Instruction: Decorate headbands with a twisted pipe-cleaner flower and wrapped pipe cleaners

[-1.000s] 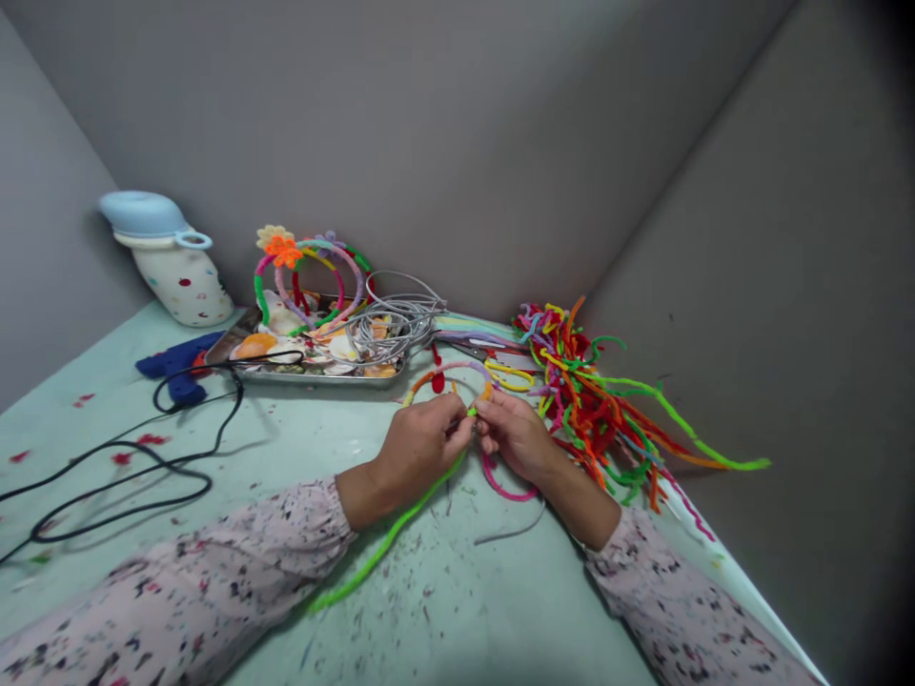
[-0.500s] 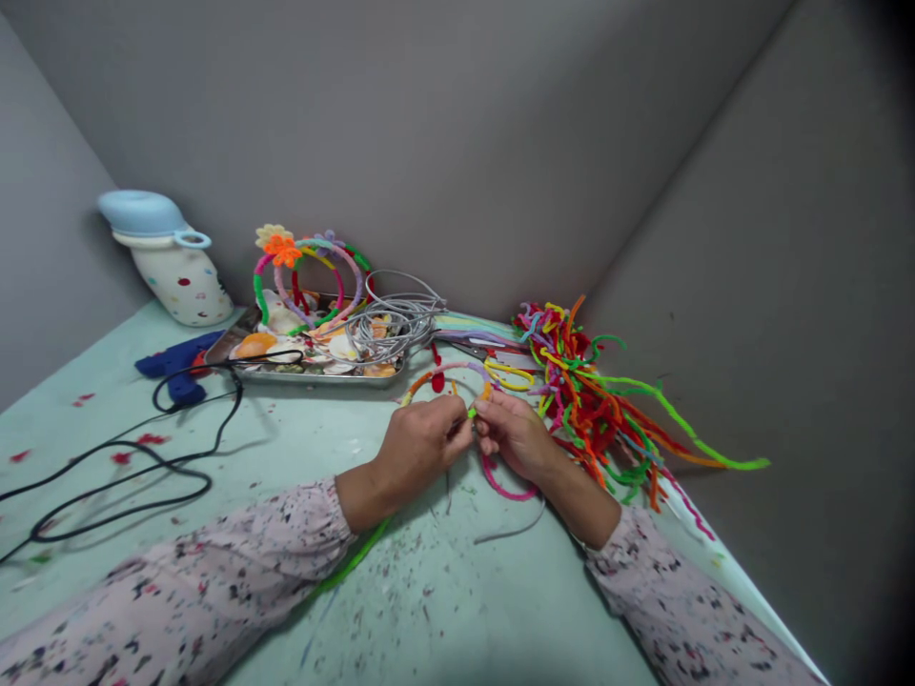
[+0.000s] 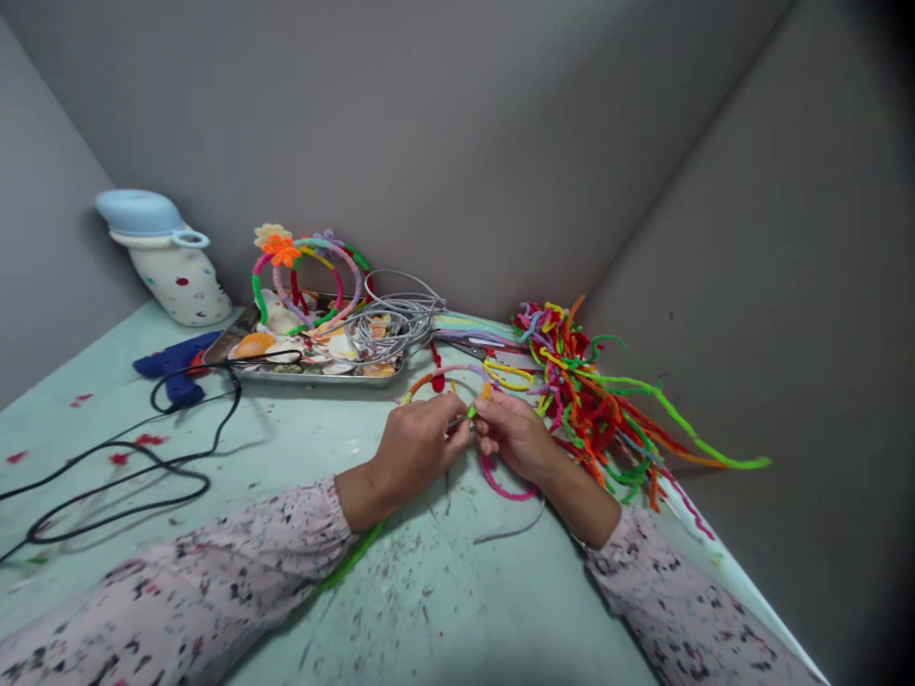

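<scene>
My left hand (image 3: pixel 420 440) is closed in a pinch on a bright green pipe cleaner (image 3: pixel 352 562), whose tail hangs down behind the left wrist. My right hand (image 3: pixel 516 436) pinches a wire hoop wrapped in coloured pipe cleaners (image 3: pixel 512 494), right where the green winds on. Orange, lilac and yellow wrapping shows on the hoop's far arc, and pink on its lower curve. The fingertips of both hands almost meet, so part of the hoop is hidden. A bare grey wire end (image 3: pixel 509 535) sticks out below the right wrist.
To the right lies a tangled heap of pipe cleaners (image 3: pixel 593 410). Yellow-handled scissors (image 3: pixel 511 378) rest behind the hands. A metal tray (image 3: pixel 321 379) holds finished hoops and coiled wire (image 3: pixel 400 324). At left are a blue glue gun (image 3: pixel 178 367), its black cord (image 3: pixel 193 462) and a bottle (image 3: pixel 178 276).
My left hand has shifted very slightly, and a little more green shows between the fingertips. The right hand keeps its place on the hoop.
</scene>
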`<state>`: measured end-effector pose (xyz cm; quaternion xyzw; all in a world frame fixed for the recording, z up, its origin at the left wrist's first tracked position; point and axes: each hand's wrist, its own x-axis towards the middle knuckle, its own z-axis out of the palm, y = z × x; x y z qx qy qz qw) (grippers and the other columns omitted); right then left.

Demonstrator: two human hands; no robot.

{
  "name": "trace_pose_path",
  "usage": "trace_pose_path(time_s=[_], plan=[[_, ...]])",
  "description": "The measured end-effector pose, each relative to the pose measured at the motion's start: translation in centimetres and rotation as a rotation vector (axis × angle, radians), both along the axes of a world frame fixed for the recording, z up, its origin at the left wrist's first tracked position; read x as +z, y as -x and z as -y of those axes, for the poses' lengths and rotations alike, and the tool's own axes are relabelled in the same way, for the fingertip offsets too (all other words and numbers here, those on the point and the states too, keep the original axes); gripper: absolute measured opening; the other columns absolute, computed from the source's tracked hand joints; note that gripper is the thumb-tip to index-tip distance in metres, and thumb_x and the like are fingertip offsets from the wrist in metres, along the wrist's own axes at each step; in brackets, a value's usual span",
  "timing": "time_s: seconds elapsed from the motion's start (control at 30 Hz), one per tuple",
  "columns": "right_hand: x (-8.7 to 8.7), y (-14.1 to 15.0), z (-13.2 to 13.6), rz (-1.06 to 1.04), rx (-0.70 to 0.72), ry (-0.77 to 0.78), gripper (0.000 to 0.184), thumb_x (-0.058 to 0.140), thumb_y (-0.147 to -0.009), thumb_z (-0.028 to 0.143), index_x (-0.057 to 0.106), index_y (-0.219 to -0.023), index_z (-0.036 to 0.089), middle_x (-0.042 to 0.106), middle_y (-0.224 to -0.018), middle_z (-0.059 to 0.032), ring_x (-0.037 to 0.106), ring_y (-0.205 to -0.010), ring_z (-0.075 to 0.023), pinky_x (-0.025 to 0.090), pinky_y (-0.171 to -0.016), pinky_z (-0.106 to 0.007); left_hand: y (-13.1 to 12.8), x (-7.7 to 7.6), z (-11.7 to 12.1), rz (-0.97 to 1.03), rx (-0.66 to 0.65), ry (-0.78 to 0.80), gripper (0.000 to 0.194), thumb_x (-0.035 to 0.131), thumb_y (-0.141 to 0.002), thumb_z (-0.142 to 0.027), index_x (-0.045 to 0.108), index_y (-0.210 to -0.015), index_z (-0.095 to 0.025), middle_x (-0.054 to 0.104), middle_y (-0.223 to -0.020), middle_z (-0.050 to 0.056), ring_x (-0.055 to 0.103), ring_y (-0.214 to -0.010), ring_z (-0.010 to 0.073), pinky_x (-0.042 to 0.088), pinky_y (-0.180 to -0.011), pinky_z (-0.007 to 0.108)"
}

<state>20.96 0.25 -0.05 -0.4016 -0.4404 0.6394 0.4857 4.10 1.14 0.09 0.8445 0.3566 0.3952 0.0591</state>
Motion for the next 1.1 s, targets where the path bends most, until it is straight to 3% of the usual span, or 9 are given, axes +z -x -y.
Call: trace_pose_path(time_s=[0.2, 0.33, 0.5, 0.67, 0.8, 0.93, 1.03, 1.1], plan=[[0.0, -0.1, 0.0, 0.000, 0.051, 0.001, 0.026, 0.065, -0.077, 0.037, 0.055, -0.067, 0.015, 0.053, -0.055, 0.0042, 0.049, -0.039, -0.0058, 0.035, -0.037, -0.016, 0.1, 0.2, 0.1, -0.039, 0.018, -0.079, 0.010, 0.053, -0.081, -0.020, 0.057, -0.072, -0.017, 0.061, -0.062, 0.001, 0.053, -0.056, 0.0123, 0.036, -0.057, 0.025], [0.1, 0.0, 0.0, -0.035, 0.026, 0.023, 0.025, 0.068, -0.075, 0.035, 0.055, -0.067, 0.015, 0.054, -0.055, 0.0040, 0.049, -0.039, -0.0055, 0.035, -0.036, -0.016, 0.0, 0.2, 0.1, -0.007, -0.001, -0.011, 0.008, 0.052, -0.082, -0.020, 0.058, -0.077, -0.018, 0.063, -0.067, 0.001, 0.055, -0.060, 0.0123, 0.039, -0.060, 0.024], [0.3, -0.1, -0.1, -0.143, -0.100, -0.009, 0.019, 0.071, -0.072, 0.029, 0.058, -0.071, 0.016, 0.057, -0.057, 0.0040, 0.049, -0.041, -0.0046, 0.038, -0.038, -0.014, -0.2, 0.7, 0.2, 0.135, -0.039, 0.165, 0.015, 0.055, -0.082, -0.027, 0.056, -0.094, -0.019, 0.059, -0.070, -0.001, 0.053, -0.060, 0.0109, 0.040, -0.059, 0.023], [0.5, -0.6, -0.6, -0.317, -0.256, -0.017, 0.016, 0.072, -0.071, 0.024, 0.057, -0.074, 0.018, 0.056, -0.057, 0.0061, 0.046, -0.043, -0.0034, 0.037, -0.039, -0.013, -0.1, 1.6, 0.0, 0.332, -0.013, 0.345, 0.018, 0.052, -0.086, -0.033, 0.054, -0.095, -0.017, 0.057, -0.070, -0.001, 0.050, -0.060, 0.0099, 0.041, -0.058, 0.022], [0.9, -0.9, -0.9, -0.391, -0.368, 0.010, 0.017, 0.071, -0.066, 0.024, 0.055, -0.071, 0.020, 0.056, -0.057, 0.0065, 0.045, -0.042, -0.0043, 0.038, -0.039, -0.015, 0.1, 2.0, 0.3, 0.424, 0.043, 0.265, 0.013, 0.052, -0.086, -0.030, 0.054, -0.090, -0.018, 0.056, -0.071, 0.000, 0.049, -0.060, 0.0100, 0.041, -0.058, 0.022], [1.1, -0.8, -0.8, -0.406, -0.372, 0.009, 0.016, 0.069, -0.064, 0.023, 0.055, -0.071, 0.020, 0.056, -0.055, 0.0067, 0.047, -0.042, -0.0048, 0.039, -0.039, -0.016, 0.1, 2.0, 1.6, 0.306, -0.170, 0.127, 0.011, 0.052, -0.085, -0.024, 0.060, -0.082, -0.017, 0.060, -0.070, 0.002, 0.052, -0.062, 0.0109, 0.042, -0.060, 0.023], [1.1, -0.9, -0.7, -0.419, -0.351, -0.010, 0.016, 0.069, -0.065, 0.023, 0.055, -0.072, 0.021, 0.057, -0.055, 0.0071, 0.048, -0.043, -0.0045, 0.040, -0.040, -0.015, -0.2, 1.8, 2.4, 0.110, -0.399, 0.168, 0.015, 0.050, -0.087, -0.023, 0.063, -0.086, -0.017, 0.065, -0.071, 0.002, 0.055, -0.061, 0.0110, 0.043, -0.061, 0.024], [1.1, -1.0, -0.6, -0.447, -0.339, -0.009, 0.015, 0.069, -0.065, 0.023, 0.056, -0.072, 0.021, 0.057, -0.055, 0.0074, 0.048, -0.043, -0.0043, 0.040, -0.041, -0.015, -0.4, 1.6, 2.6, -0.008, -0.462, 0.208, 0.017, 0.049, -0.087, -0.023, 0.064, -0.088, -0.017, 0.067, -0.074, 0.003, 0.058, -0.064, 0.0121, 0.044, -0.063, 0.024]])
